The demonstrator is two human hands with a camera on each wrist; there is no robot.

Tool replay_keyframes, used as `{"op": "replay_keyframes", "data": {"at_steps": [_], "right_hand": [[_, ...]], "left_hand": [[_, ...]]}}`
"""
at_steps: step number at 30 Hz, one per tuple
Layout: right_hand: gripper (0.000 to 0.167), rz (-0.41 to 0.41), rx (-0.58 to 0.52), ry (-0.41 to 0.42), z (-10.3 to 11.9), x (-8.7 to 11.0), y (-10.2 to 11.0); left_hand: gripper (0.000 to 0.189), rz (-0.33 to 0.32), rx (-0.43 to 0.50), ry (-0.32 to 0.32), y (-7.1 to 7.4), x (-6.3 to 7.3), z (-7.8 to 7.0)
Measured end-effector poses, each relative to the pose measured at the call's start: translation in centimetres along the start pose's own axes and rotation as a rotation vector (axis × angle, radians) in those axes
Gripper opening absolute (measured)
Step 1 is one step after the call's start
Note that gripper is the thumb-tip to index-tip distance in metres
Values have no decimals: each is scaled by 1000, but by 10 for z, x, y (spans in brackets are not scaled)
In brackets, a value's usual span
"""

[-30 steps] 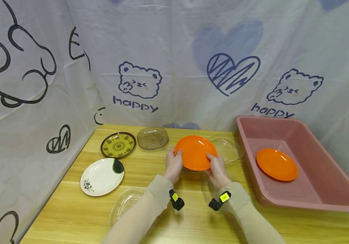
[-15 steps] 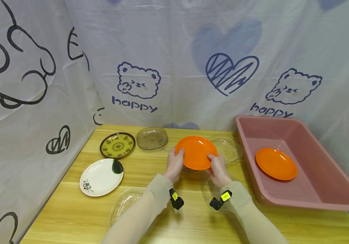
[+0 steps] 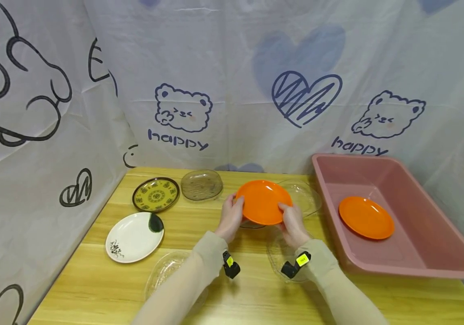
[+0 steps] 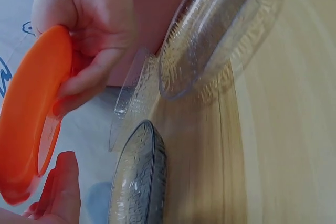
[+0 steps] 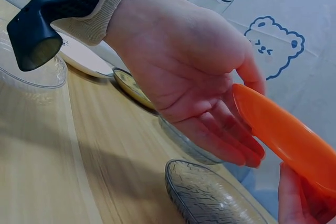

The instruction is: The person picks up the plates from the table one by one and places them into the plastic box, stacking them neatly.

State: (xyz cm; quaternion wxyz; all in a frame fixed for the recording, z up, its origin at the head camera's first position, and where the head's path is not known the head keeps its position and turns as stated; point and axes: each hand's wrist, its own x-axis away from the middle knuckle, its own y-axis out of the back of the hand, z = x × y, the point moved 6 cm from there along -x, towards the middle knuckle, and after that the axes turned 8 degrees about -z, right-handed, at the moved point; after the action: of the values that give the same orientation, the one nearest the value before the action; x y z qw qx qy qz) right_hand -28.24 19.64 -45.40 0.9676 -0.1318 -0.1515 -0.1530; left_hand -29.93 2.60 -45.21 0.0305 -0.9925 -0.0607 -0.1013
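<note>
Clamping | left grip (image 3: 230, 217), right grip (image 3: 294, 225) on orange plate (image 3: 264, 201) | pink tub (image 3: 422, 239) (twin plate (image 3: 366, 217) inside)

I see bright, even light; 1 plate (image 3: 366, 218) glints inside the tub (image 3: 406, 265), faint shadows on the table (image 3: 256, 300) left of it.

Beige long sleeves (image 3: 209, 253), boxy black wrist cameras (image 3: 231, 270), bright yellow labels (image 3: 302, 259).

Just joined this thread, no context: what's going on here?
A person holds an orange plate above the table, left hand and right hand gripping opposite sides. A second orange plate lies in the pink tub. A white plate, a yellow patterned plate and several clear dishes sit on the table.
</note>
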Motion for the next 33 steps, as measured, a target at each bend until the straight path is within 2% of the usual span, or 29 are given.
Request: {"op": "replay_keyframes", "data": {"at_steps": [7,14,19,27,33], "right_hand": [[38,-36,10,-5,6,1,3],[32,-72,-5,11,20,0,7],[30,-91,36,30,32,-2,13],[41,-125,52,47,56,-1,25],[22,-154,19,60,80,-2,40]], "left_hand": [[48,21,-50,-90,0,0,-7],[47,39,-100,-196,-4,3,-21],[49,71,-138,-223,-8,5,-27],[49,126,-210,-292,-21,8,-34],[51,132,-356,-378,-35,14,-39]]}}
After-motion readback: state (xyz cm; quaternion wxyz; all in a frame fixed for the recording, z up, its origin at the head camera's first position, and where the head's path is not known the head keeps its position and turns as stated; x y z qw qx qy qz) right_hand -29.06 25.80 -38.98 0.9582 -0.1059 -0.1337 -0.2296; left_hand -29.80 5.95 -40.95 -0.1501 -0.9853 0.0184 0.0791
